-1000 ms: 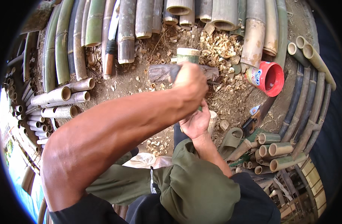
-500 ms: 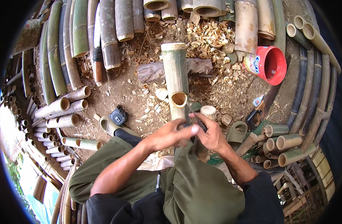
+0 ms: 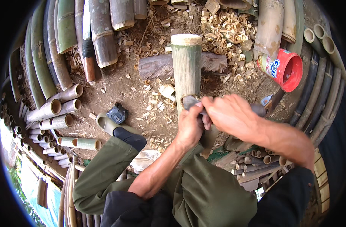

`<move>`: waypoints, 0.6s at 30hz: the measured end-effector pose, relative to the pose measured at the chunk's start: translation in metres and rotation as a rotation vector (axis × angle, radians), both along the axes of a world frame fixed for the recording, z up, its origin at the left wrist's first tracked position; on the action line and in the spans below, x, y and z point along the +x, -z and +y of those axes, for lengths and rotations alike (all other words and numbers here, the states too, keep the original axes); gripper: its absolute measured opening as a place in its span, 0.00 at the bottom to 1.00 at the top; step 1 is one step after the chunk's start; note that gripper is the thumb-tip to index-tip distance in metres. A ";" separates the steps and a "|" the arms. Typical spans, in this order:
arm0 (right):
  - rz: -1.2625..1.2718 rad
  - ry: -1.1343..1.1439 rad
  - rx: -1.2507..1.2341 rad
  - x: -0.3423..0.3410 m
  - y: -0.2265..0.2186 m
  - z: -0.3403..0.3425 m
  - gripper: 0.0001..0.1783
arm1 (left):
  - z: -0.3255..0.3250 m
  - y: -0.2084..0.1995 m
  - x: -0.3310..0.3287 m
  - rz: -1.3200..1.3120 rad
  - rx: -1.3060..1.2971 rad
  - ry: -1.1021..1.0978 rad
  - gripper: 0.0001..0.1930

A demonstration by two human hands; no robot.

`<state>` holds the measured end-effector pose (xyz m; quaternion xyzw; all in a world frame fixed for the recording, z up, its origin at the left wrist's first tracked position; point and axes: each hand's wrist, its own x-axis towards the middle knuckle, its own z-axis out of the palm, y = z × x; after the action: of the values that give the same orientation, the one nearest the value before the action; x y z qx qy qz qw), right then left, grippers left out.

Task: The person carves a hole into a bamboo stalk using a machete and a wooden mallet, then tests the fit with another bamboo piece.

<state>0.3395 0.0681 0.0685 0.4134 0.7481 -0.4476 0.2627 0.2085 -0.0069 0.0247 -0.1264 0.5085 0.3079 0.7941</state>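
A pale green bamboo tube (image 3: 186, 68) points away from me, its scraped far end resting across a dark log (image 3: 154, 68). In its upper side is a cut hole, where the grey blade of a knife (image 3: 190, 101) sits at the rim. My right hand (image 3: 231, 115) is closed round the knife, whose long dark handle sticks out to the right beneath my forearm. My left hand (image 3: 191, 126) is closed on the tube just below the hole, its thumb against the blade. Its other fingers are partly hidden by my right hand.
Wood shavings (image 3: 229, 32) lie heaped at the far side. A red bucket (image 3: 292, 72) lies tipped at the right, with a saw (image 3: 273, 102) below it. A tape measure (image 3: 117, 112) is beside my left foot. Bamboo pieces (image 3: 48, 109) are stacked at the left.
My right hand has turned and come over to the right side of the tube, forearm swung outward. The knife blade has come to the hole, and my left hand has closed below it.
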 end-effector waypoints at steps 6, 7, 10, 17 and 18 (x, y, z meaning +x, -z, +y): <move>0.071 -0.270 0.081 -0.030 0.003 0.037 0.07 | 0.013 -0.011 0.000 -0.054 -0.164 -0.242 0.15; 0.130 -0.084 0.067 -0.012 0.002 0.024 0.08 | -0.006 0.011 -0.008 -0.027 -0.034 -0.125 0.15; 0.071 0.484 -0.062 0.024 0.001 -0.037 0.13 | 0.005 0.003 0.007 0.342 0.193 0.549 0.15; 0.080 0.086 0.007 -0.005 -0.006 0.004 0.12 | 0.003 0.000 -0.014 -0.002 -0.014 0.030 0.13; 0.107 0.011 -0.003 -0.010 -0.003 0.011 0.14 | 0.001 0.000 -0.015 -0.069 -0.025 -0.110 0.12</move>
<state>0.3294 0.0796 0.0713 0.3924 0.7582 -0.4717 0.2207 0.1934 -0.0061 0.0245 -0.1746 0.4767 0.3403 0.7915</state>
